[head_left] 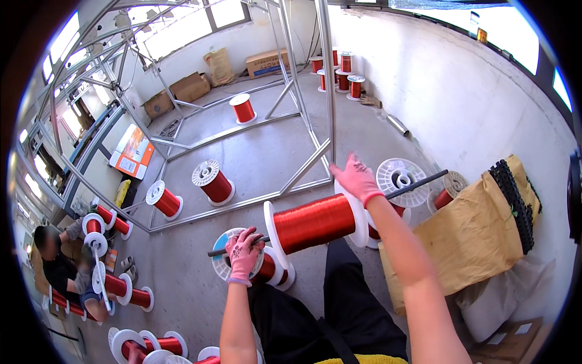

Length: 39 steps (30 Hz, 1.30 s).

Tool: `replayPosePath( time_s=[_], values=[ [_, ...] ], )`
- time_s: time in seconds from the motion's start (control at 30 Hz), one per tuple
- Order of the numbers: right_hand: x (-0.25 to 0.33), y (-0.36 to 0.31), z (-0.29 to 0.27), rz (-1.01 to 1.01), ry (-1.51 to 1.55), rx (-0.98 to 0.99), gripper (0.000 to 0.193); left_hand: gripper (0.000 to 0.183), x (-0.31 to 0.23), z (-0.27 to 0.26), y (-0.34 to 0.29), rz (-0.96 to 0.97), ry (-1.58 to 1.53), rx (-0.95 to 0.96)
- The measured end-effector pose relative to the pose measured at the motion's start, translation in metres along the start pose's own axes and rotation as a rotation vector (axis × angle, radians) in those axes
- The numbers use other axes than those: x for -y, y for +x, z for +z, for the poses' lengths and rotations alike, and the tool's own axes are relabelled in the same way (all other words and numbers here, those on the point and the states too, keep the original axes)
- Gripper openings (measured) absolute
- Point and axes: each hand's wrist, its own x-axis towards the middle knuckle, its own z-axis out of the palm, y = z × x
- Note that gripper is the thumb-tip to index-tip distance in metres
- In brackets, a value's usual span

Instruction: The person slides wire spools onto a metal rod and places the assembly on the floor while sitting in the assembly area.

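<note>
A large spool of shiny red wire (314, 223) with white flanges lies on its side in front of me, on a dark rod (417, 183) that sticks out past both flanges. My left hand (244, 255), in a pink glove, is closed around the rod by the left flange. At the right flange (360, 225), my right hand (356, 177), also gloved in pink, has its fingers spread; whether they touch the rim I cannot tell. Beneath the rod's left part stands a white-flanged spool (224, 267). Under its right part is an upright spool (397, 173), its white end facing up.
A metal frame (242, 203) stands ahead, with red wire spools (244, 109) on the floor around it. Brown sheeting (454, 246) lies at right. A co-worker (60, 261) sits at left among several spools. More spools (355, 88) stand by the far wall.
</note>
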Motion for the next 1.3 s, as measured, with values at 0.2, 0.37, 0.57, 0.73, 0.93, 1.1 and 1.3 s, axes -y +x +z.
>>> replayPosePath(
  time_s=[0.2,0.37,0.57,0.73,0.93,1.1,1.3],
  values=[
    [-0.028,0.000,0.042,0.096,-0.014,0.180,0.045,0.026,-0.003,-0.002,0.002,0.005,0.001,0.006],
    [-0.034,-0.058,0.049,-0.104,0.227,-0.150,0.041,0.027,0.005,-0.002,-0.005,0.003,0.015,0.015],
    [-0.327,-0.305,0.169,0.162,-0.677,0.775,0.043,0.027,0.008,0.018,0.013,0.038,-0.044,-0.019],
    [-0.318,-0.307,0.143,0.362,-0.385,0.597,0.032,0.026,0.001,-0.002,0.000,0.028,0.007,-0.058],
    [-0.260,-0.207,0.099,0.052,-0.377,0.255,0.026,0.029,-0.007,-0.004,0.000,-0.088,0.001,0.035],
    [-0.163,-0.139,0.053,0.180,0.376,-0.130,0.039,0.031,-0.002,-0.002,-0.002,-0.099,0.001,0.043],
    [-0.062,-0.052,0.025,0.031,0.593,-0.215,0.049,0.034,0.001,-0.002,-0.003,-0.072,0.020,0.000]
  ],
)
